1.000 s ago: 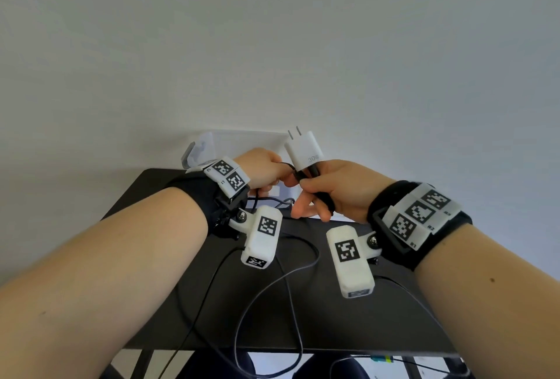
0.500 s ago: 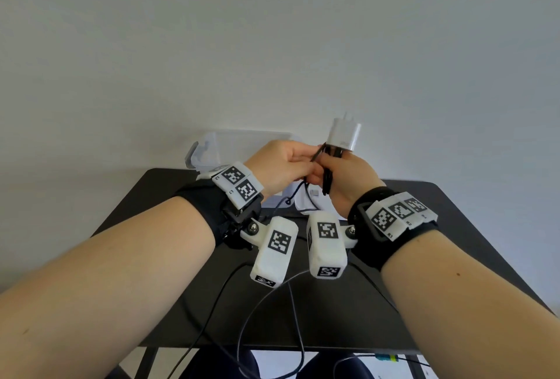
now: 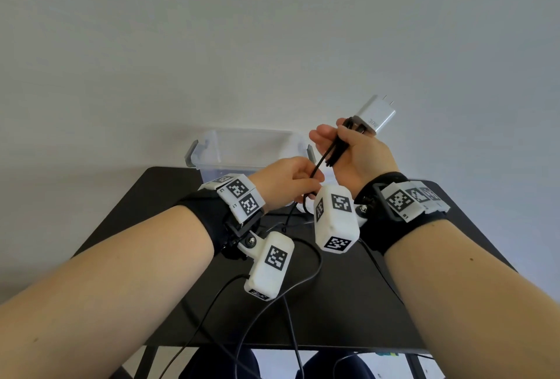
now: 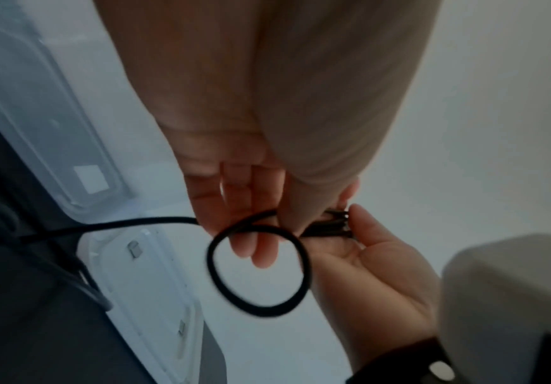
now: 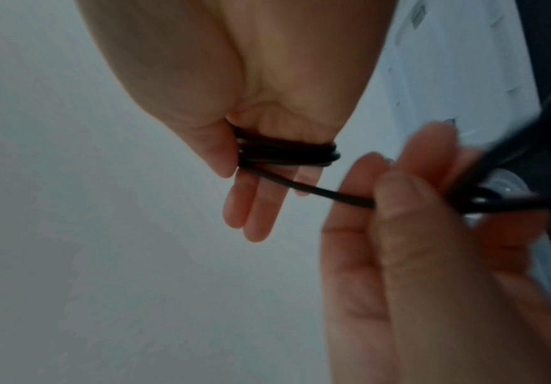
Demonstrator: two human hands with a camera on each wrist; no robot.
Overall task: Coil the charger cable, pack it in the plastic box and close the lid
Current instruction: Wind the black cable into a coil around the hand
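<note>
A: Head cam: right hand (image 3: 354, 154) raised, cable (image 3: 331, 155) coils pinned under its thumb, charger (image 3: 375, 113) sticking out above. Left hand (image 3: 285, 183) just below, pinching the loose strand. Box (image 3: 248, 151) sits open beyond both hands.

B: Left wrist cam: a loop hangs under the left fingers (image 4: 247, 233), lid (image 4: 155, 285) lying just beyond. Right wrist cam: wraps run across the right hand's straight fingers (image 5: 251, 207), thumb clamping them.

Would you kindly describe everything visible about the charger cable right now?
The cable is thin, black and round, rubbery-looking. Several turns are wound around the right hand, just below the white charger. One strand runs down to the left hand, which pinches it; a loop hangs by its fingers. The remaining length trails toward the black table.
</note>
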